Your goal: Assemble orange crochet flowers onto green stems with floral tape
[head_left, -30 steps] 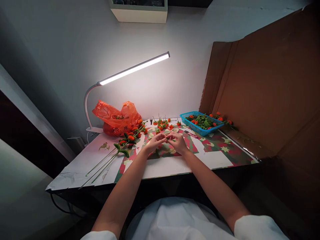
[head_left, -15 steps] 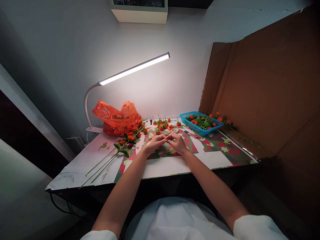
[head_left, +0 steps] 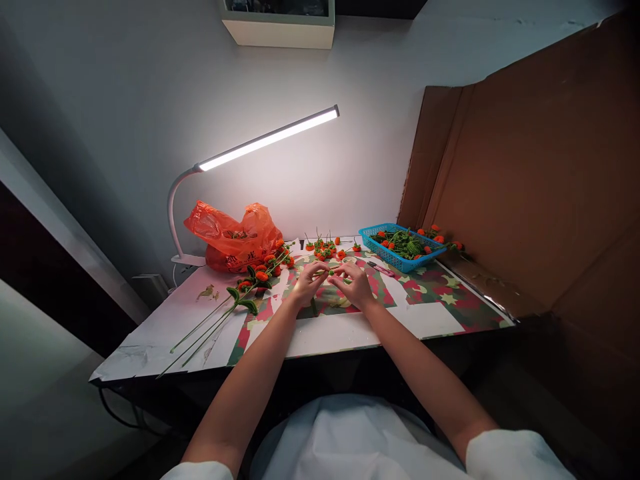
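both hands, left now higher, green piece clearer between

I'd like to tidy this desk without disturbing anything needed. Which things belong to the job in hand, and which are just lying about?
Probably the job's:
small green piece between left hand and right hand
loose orange flower heads
stemmed flowers
blue basket
pink-handled tool
orange bag, perhaps

Probably just around:
cardboard
wall cabinet
lamp (lighting only)

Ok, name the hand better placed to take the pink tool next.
Probably the right hand: the pink tool lies to its right, while the left hand would have to reach across. Both meet at a small green piece.
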The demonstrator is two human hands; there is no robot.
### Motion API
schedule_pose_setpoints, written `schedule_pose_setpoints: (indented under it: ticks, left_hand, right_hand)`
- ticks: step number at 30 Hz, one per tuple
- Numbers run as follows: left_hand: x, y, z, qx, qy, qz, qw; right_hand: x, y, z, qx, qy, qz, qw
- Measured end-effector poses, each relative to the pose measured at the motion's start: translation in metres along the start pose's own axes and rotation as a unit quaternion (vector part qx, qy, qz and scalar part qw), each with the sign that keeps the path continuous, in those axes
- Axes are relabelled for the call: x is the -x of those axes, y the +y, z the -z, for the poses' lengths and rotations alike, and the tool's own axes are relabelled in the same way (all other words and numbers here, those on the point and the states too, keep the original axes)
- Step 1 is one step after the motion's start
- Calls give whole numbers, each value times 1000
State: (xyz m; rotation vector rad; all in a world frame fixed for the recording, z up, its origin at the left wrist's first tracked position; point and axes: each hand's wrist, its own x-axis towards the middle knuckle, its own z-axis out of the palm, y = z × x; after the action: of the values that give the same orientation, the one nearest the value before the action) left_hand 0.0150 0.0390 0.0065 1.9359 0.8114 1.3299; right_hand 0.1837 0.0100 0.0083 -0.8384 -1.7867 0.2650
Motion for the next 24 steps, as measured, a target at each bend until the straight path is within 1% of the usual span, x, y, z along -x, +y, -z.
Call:
schedule_pose_setpoints:
  ticks: [2, 4, 6, 8, 10, 13, 16, 20, 22, 24]
  left_hand:
    - [0, 1, 0, -48, -7, -19, 999]
    - [1, 1, 0, -99, -16, -24, 995]
    - [2, 1, 0, -136, -19, -13, 990]
    - [3, 2, -1, -160, -16, 1, 987]
    - [4, 3, -2, -176, -14, 8, 984]
    - [5, 5, -2, -176, -11, 12, 984]
    - [6, 7, -3, -165, -5, 15, 986]
    - [6, 8, -3, -179, -11, 21, 984]
    - [5, 6, -3, -170, -3, 22, 985]
    - [4, 1, -2, -145, 20, 34, 989]
  right_hand:
    - [0, 1, -1, 30, -6, 4, 1000]
    - [0, 2, -2, 78, -26, 3, 997]
    - [0, 3, -3, 122, -53, -3, 991]
    - [0, 5, -4, 141, -74, -5, 987]
    - [0, 7, -5, 127, -85, -5, 988]
    - [-1, 9, -6, 70, -92, -7, 993]
    - [-1, 11, -7, 21, -87, -15, 996]
    - [0, 13, -10, -17, -82, -38, 996]
    - [-1, 16, -9, -32, -68, -64, 995]
    - [-4, 22, -5, -44, -22, -108, 993]
